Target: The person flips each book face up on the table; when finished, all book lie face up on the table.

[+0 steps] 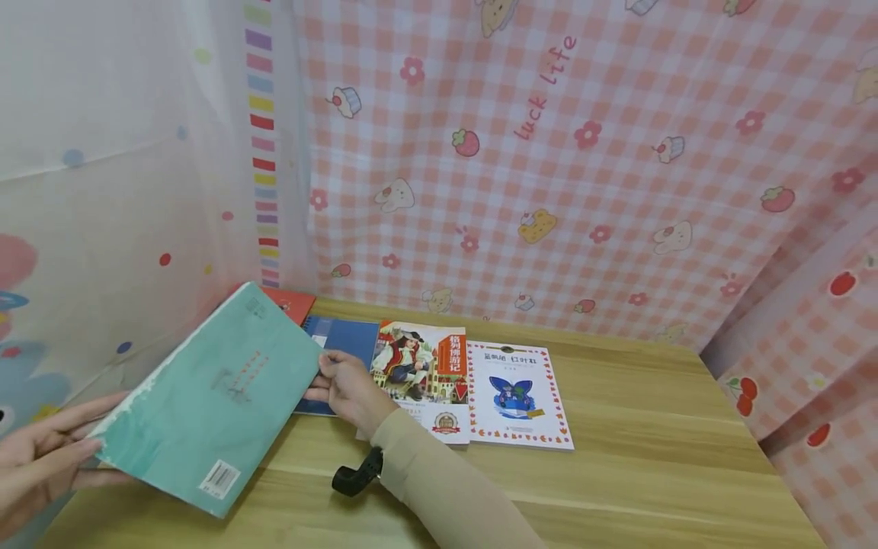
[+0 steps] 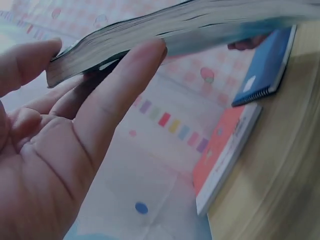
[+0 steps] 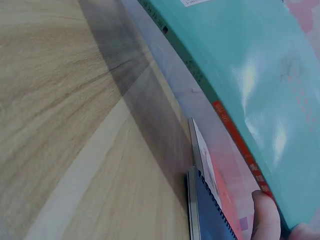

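Observation:
A teal paperback book is held up at a tilt above the left side of the table, barcode side showing. My left hand grips its lower left corner, thumb on one face and fingers on the other. At the opposite edge, my right hand pinches the book near its spine. In the left wrist view, the page edges of the book lie between thumb and fingers of the left hand. The right wrist view shows the teal spine with a red band, and the right hand's fingertips at its end.
Along the back of the wooden table lie a red book, a blue spiral notebook, an illustrated paperback and a white book with a blue butterfly. A checked curtain hangs behind; a pale curtain borders the left.

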The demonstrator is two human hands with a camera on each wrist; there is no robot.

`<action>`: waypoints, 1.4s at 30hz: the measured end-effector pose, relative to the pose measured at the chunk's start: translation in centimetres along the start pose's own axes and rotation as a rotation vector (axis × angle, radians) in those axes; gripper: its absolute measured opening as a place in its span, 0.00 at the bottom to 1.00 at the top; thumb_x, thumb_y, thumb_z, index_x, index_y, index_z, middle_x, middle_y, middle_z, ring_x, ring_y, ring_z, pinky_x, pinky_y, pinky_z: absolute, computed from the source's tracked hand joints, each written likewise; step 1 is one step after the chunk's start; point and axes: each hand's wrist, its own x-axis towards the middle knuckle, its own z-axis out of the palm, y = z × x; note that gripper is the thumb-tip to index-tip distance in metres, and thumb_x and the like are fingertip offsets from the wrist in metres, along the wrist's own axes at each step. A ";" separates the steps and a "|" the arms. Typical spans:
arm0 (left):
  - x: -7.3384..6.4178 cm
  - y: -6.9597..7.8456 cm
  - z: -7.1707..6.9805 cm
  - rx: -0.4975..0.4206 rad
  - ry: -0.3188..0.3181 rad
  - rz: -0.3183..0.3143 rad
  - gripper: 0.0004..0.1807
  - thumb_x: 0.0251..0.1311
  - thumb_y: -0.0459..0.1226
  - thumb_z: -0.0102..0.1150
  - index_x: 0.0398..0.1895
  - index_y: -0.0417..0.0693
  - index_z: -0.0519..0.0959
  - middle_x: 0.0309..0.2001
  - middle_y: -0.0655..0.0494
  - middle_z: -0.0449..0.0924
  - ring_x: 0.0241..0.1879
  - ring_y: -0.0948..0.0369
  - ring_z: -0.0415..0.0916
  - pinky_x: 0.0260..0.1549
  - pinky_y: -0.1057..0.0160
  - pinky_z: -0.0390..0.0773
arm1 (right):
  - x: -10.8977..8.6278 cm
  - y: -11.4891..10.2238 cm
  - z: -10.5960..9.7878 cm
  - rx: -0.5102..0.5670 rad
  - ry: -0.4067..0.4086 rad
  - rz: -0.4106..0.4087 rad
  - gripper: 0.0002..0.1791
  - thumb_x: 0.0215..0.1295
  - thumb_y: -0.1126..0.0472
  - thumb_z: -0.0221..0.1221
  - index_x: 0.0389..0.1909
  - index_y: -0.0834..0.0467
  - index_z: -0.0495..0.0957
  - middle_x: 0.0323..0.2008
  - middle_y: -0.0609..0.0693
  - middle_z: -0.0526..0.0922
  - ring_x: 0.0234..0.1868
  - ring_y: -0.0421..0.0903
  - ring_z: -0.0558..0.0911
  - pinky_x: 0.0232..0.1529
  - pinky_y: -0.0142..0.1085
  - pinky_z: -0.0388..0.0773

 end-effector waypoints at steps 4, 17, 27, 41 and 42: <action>0.6 0.3 1.7 0.118 0.040 0.039 0.40 0.72 0.14 0.23 0.78 0.56 0.63 0.69 0.57 0.73 0.61 0.54 0.78 0.47 0.43 0.81 | -0.1 0.0 0.3 -0.015 0.024 -0.005 0.20 0.80 0.65 0.48 0.67 0.66 0.71 0.48 0.64 0.85 0.54 0.62 0.83 0.56 0.56 0.79; 2.3 1.0 6.1 0.506 0.183 0.002 0.36 0.72 0.16 0.38 0.76 0.55 0.65 0.65 0.64 0.76 0.50 0.54 0.84 0.38 0.46 0.84 | 0.3 0.5 1.0 0.037 0.117 0.005 0.25 0.75 0.68 0.55 0.70 0.69 0.66 0.47 0.63 0.81 0.50 0.56 0.82 0.57 0.55 0.79; 2.6 0.7 6.9 0.691 0.276 -0.081 0.31 0.74 0.21 0.44 0.78 0.46 0.61 0.65 0.72 0.74 0.49 0.56 0.85 0.38 0.46 0.84 | -0.3 0.0 1.2 -0.100 0.118 0.000 0.29 0.74 0.67 0.57 0.71 0.71 0.63 0.47 0.61 0.81 0.50 0.56 0.83 0.55 0.50 0.81; 2.1 1.8 7.6 0.724 0.363 -0.105 0.31 0.76 0.24 0.45 0.78 0.55 0.61 0.59 0.71 0.80 0.44 0.52 0.86 0.38 0.51 0.85 | -0.4 -1.6 1.7 -0.772 0.025 -0.169 0.24 0.73 0.56 0.61 0.68 0.53 0.74 0.51 0.48 0.77 0.48 0.44 0.76 0.47 0.42 0.77; 2.0 1.8 7.6 0.731 0.363 -0.097 0.32 0.76 0.24 0.45 0.78 0.56 0.62 0.59 0.70 0.80 0.44 0.53 0.86 0.37 0.50 0.85 | -0.3 -1.7 1.7 -0.798 0.011 -0.185 0.23 0.73 0.57 0.61 0.67 0.53 0.75 0.53 0.47 0.77 0.51 0.44 0.76 0.49 0.42 0.77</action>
